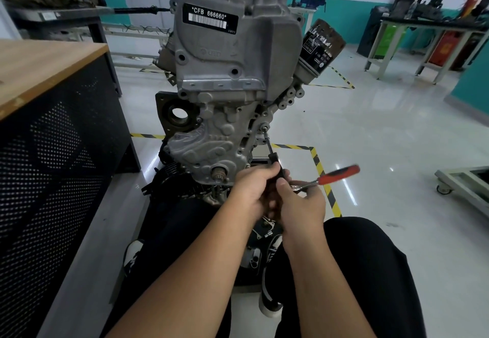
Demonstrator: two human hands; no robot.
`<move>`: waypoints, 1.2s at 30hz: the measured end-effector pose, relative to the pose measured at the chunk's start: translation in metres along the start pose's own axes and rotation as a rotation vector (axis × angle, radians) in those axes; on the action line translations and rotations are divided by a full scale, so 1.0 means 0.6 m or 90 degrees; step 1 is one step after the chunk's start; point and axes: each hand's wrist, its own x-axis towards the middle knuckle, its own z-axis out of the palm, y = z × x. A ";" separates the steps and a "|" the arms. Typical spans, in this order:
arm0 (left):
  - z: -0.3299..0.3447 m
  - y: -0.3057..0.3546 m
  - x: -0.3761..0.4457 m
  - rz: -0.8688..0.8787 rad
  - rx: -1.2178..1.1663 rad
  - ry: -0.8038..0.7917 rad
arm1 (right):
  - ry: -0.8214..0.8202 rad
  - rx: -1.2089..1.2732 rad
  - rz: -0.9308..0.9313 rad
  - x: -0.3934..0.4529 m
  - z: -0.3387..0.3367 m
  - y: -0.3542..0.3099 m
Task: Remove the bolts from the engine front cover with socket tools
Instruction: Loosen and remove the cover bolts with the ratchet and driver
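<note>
1. A wooden-topped bench (39,73) stands to the left of the engine front cover (211,136).
2. The left hand (251,189) grips the black handle of an extension bar (272,152), its tip on a bolt (264,127) at the cover's right edge.
3. The right hand (301,202) holds a red-handled ratchet (333,175), just right of the cover.

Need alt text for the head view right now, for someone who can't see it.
Seated before an upright engine, a person's left hand grips a black driver whose tip sits on a bolt at the front cover's right edge. The right hand holds a red-handled ratchet. An oil filter sticks out upper right.
</note>
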 end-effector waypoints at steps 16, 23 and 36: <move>-0.001 -0.004 0.004 0.024 -0.015 0.000 | -0.019 0.097 0.061 0.003 -0.002 -0.002; -0.002 -0.001 0.010 -0.026 -0.020 0.007 | -0.043 0.092 0.128 -0.003 0.008 0.005; 0.002 0.001 0.000 0.008 -0.077 0.016 | 0.046 -0.070 -0.013 0.006 -0.005 0.007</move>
